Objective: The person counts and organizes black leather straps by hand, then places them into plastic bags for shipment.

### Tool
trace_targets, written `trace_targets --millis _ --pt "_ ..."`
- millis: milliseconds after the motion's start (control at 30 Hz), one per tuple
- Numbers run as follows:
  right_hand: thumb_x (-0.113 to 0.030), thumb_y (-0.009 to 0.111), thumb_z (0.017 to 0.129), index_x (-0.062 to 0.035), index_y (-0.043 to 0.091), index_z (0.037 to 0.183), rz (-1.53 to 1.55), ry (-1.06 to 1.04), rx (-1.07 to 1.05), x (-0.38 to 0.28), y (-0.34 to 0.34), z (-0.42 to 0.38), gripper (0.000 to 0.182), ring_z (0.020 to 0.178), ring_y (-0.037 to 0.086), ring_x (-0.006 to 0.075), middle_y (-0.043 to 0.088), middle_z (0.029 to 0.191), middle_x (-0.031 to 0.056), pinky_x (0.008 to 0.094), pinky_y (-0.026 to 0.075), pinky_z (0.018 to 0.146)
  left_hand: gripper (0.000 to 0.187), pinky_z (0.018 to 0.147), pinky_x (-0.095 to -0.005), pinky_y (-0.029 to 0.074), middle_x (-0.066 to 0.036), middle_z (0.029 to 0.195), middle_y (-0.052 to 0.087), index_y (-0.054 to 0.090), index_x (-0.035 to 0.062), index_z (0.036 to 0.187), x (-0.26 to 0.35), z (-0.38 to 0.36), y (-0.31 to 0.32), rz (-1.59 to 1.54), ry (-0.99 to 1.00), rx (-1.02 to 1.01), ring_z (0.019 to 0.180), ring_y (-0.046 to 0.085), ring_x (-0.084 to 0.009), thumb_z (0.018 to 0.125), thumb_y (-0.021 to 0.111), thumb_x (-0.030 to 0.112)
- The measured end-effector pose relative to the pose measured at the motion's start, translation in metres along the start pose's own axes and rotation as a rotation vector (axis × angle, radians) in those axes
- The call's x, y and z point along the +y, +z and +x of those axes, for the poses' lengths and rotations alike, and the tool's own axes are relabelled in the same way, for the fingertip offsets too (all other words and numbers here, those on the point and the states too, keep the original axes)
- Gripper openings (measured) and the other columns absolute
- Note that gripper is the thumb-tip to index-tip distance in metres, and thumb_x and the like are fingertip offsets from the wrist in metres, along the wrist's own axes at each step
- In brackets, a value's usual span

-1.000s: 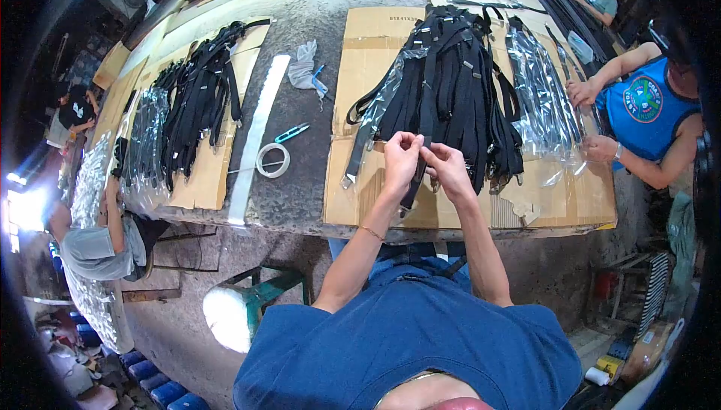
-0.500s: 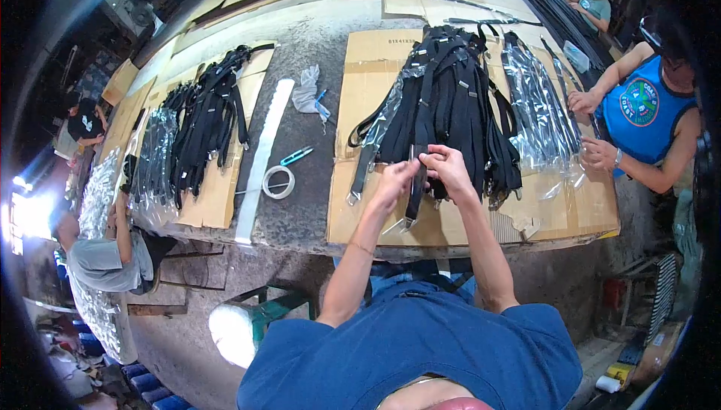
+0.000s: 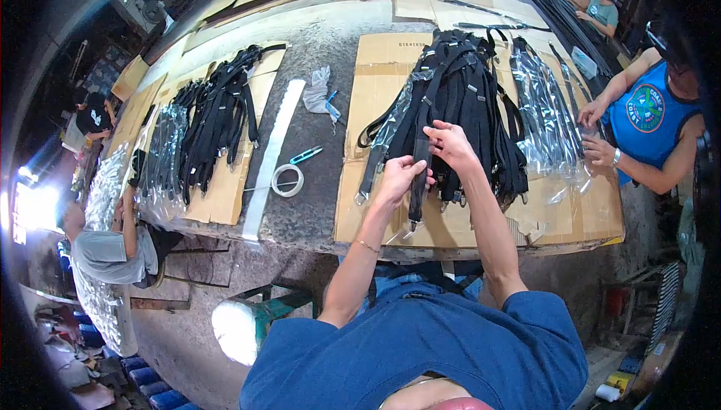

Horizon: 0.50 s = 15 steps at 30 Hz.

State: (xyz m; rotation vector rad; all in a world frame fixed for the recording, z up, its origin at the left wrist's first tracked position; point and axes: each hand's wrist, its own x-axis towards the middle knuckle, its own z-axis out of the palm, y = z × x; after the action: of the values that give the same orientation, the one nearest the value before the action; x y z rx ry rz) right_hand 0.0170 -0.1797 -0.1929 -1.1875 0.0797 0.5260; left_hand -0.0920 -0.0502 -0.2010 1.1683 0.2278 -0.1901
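A black webbing strap (image 3: 417, 201) with a metal clip at its lower end hangs near the table's front edge, with clear plastic film around its lower part. My left hand (image 3: 402, 179) pinches it at mid-length. Just above and to the right, my right hand (image 3: 453, 147) has its fingers closed on the same strap. Behind both hands lies a thick heap of black straps (image 3: 458, 94) with metal clips and buckles. Left of the heap is a strap in a clear plastic sleeve (image 3: 373, 166). To the right, sleeved straps (image 3: 542, 110) lie side by side.
Cardboard (image 3: 368, 94) lies beneath the straps. On the left are a tape roll (image 3: 298, 186), a teal cutter (image 3: 306, 155), a white strip (image 3: 272, 158) and another strap pile (image 3: 218, 121). A co-worker in a blue top (image 3: 650, 113) works at the right; another person sits left (image 3: 113, 254).
My right hand has moved upward along the strap, away from my left hand, which stays low. The view has shifted slightly. The right-hand co-worker's hands have come closer together.
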Motion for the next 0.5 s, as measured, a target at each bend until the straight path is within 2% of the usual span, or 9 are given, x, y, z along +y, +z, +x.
trace_targets --millis 100,133,167,233,267,300,367,400,500 --pt "-0.002 0.071 0.076 0.0062 0.04 0.125 0.076 0.025 -0.054 -0.005 -0.001 -0.005 0.059 0.067 0.052 0.0086 0.057 0.079 0.0016 0.0283 0.044 0.062 0.013 0.059 -0.028 0.056 -0.011 0.083 0.065 0.059 -0.0035 0.097 0.008 0.012 0.004 0.031 0.03 0.025 0.068 0.066 -0.0175 0.09 0.058 0.008" --pt "-0.007 0.068 0.079 0.0038 0.048 0.116 0.052 0.021 -0.086 0.0 -0.007 0.001 0.044 0.067 0.052 0.01 0.057 0.078 0.0017 0.0291 0.044 0.063 0.012 0.06 -0.0276 0.056 -0.011 0.083 0.066 0.059 -0.0042 0.097 0.01 0.018 0.006 0.005 0.063 0.02 0.068 0.066 -0.0169 0.089 0.058 0.006" --pt "-0.007 0.068 0.079 0.0038 0.048 0.116 0.05 0.022 -0.089 0.001 -0.014 0.007 0.044 0.067 0.052 0.01 0.057 0.078 0.0017 0.0291 0.044 0.063 0.012 0.06 -0.0273 0.056 -0.011 0.083 0.066 0.059 -0.0049 0.097 0.011 0.023 0.008 -0.021 0.095 0.015 0.068 0.066 -0.0164 0.088 0.059 0.004" --pt "-0.016 0.064 0.084 0.0013 0.055 0.105 0.176 0.246 -0.294 -0.002 -0.026 0.023 0.029 0.068 0.054 0.0128 0.058 0.078 0.0028 0.0312 0.045 0.065 0.013 0.059 -0.0262 0.055 -0.011 0.082 0.066 0.059 -0.0061 0.096 0.017 0.025 0.012 -0.037 0.114 0.016 0.067 0.065 -0.0157 0.085 0.061 0.001" --pt "-0.021 0.06 0.087 -0.0027 0.059 0.095 0.176 0.228 -0.304 -0.001 -0.029 0.031 0.02 0.068 0.055 0.0153 0.059 0.078 0.004 0.0323 0.045 0.065 0.014 0.059 -0.0257 0.055 -0.011 0.081 0.066 0.059 -0.0062 0.096 0.018 0.027 0.013 0.017 0.124 0.031 0.066 0.065 -0.0157 0.084 0.062 0.0" --pt "-0.021 0.06 0.087 -0.0027 0.059 0.095 0.176 0.22 -0.304 -0.008 -0.02 0.029 0.02 0.068 0.055 0.0153 0.059 0.078 0.004 0.0323 0.045 0.065 0.014 0.059 -0.0253 0.054 -0.011 0.08 0.066 0.059 -0.0063 0.096 0.018 0.028 0.014 0.072 0.133 0.043 0.066 0.065 -0.0156 0.084 0.063 0.0" --pt "-0.019 0.06 0.086 -0.0045 0.058 0.096 0.322 0.148 0.074 -0.025 0.007 0.019 0.017 0.069 0.054 0.0155 0.059 0.076 0.0041 0.032 0.046 0.066 0.014 0.058 -0.026 0.054 -0.011 0.079 0.066 0.059 -0.0058 0.094 0.021 0.018 0.017 0.113 0.102 0.066 0.064 0.066 -0.0161 0.082 0.065 -0.001" --pt "-0.019 0.058 0.088 -0.0064 0.058 0.094 0.367 0.205 0.174 -0.022 0.006 0.035 0.014 0.072 0.057 0.0169 0.061 0.08 0.0031 0.0324 0.046 0.066 0.014 0.057 -0.0262 0.054 -0.011 0.079 0.066 0.059 -0.0057 0.093 0.016 0.016 0.017 0.088 0.113 0.068 0.063 0.066 -0.0162 0.082 0.065 -0.001" --pt "-0.017 0.061 0.087 -0.0058 0.06 0.099 0.233 0.129 0.019 -0.017 -0.006 0.064 0.017 0.07 0.057 0.0144 0.063 0.08 0.0025 0.0302 0.045 0.066 0.014 0.057 -0.0265 0.055 -0.011 0.079 0.066 0.059 -0.0055 0.093 0.008 0.013 0.014 0.064 0.119 0.088 0.063 0.066 -0.0162 0.081 0.065 -0.002"
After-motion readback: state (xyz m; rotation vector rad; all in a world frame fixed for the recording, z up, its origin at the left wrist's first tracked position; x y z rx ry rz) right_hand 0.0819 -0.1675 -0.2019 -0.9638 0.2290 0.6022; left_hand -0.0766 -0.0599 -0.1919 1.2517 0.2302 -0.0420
